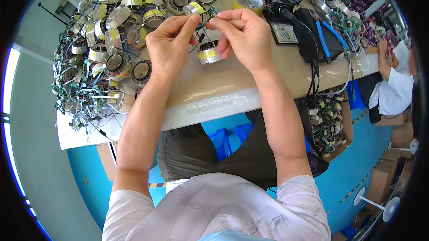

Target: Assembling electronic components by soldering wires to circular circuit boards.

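A table (214, 84), heaped at its left with coils (118, 16). Above it the left hand (172, 44) and right hand (248, 35) nearly meet, a yellow-taped coil (207, 55) just below; left fingers pinch a green part (206, 13), right ones pinch too, on what I can't tell.

Bright, even light; a strip (10, 80) at far left glares white, fringed blue. The counter (196, 88) has a soft sheen. Edges curve into black; the middle is fairly sharp.
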The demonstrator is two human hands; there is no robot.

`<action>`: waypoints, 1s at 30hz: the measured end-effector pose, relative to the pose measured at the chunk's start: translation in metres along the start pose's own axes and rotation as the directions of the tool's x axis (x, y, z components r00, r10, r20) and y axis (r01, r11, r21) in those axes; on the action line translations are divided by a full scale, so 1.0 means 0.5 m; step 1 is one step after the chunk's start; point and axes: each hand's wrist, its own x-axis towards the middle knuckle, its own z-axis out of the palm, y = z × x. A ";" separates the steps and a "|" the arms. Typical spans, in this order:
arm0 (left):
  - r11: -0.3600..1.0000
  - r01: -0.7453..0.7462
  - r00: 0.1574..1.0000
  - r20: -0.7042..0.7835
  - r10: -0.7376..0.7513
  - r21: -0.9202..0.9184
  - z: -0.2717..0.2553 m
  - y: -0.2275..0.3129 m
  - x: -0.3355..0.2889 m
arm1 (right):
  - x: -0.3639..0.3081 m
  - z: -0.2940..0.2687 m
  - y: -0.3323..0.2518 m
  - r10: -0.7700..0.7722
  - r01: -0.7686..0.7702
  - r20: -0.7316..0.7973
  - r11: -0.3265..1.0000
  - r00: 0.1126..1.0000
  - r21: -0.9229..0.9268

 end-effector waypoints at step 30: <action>0.974 -0.221 0.973 0.081 0.217 0.055 0.005 -0.002 -0.003 | -0.002 0.018 0.036 -0.390 0.340 -0.125 0.891 0.912 -0.299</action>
